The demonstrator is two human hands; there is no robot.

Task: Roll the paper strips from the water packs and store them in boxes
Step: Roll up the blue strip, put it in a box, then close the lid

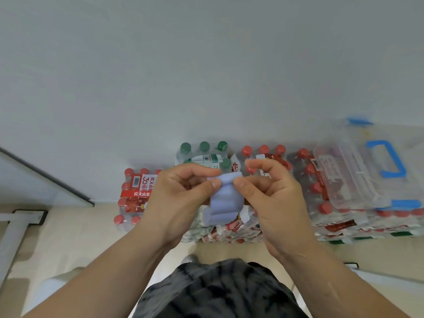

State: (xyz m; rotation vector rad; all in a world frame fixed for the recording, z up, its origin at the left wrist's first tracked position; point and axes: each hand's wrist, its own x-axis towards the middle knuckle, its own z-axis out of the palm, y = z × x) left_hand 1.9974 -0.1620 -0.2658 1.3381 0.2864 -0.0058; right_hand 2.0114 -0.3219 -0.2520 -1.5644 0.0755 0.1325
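Note:
A pale lavender paper strip (226, 203) hangs between my two hands, its top end curled into a small roll. My left hand (183, 196) pinches the roll's left side with thumb and forefinger. My right hand (270, 193) pinches the right side the same way. Below and behind my hands lie shrink-wrapped water packs: one with red caps (135, 193) on the left, one with green caps (204, 152) at the back, more red-capped ones (307, 180) to the right. A clear plastic box with blue handle and latches (358, 171) rests on the right packs.
A plain white wall (206, 65) rises right behind the packs. The floor (68, 244) is light wood. A white metal frame leg (20, 228) stands at the left. My dark patterned shorts (218, 292) fill the bottom centre.

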